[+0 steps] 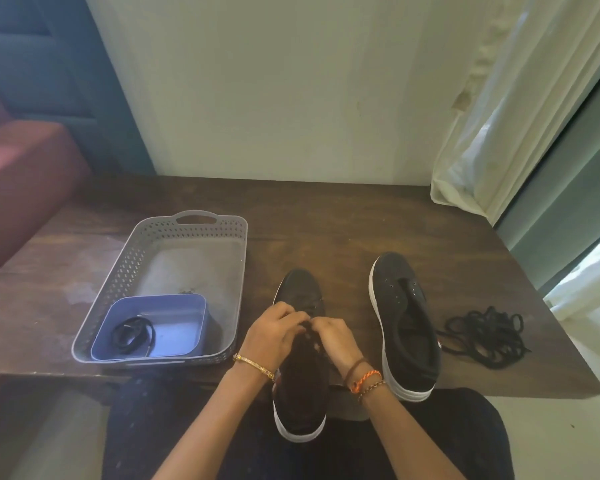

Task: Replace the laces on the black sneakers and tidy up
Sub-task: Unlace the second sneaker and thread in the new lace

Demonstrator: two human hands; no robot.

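Honestly, the risky bit right now is that I can't see what my own hands are doing. My left hand point(274, 332) and right hand point(331, 336) are bunched together, fingers curled, over the eyelet area of the near sneaker point(300, 372), and they look like they're pinching something there, probably lace, but it's black on black and blurry so I can't tell for sure. That sneaker hangs half off the front edge of the desk point(326, 216) over my lap, so a hard tug could tip it off. The other sneaker point(404, 327) sits just right of it with bare eyelets, and further right of that is a loose pile of black laces point(485, 336), tangled enough to knot up when I pull one out. Left of the near sneaker is the grey basket point(125, 282) holding a blue tub point(174, 306) with one coiled lace point(134, 334), so mixing up old and new is easy.
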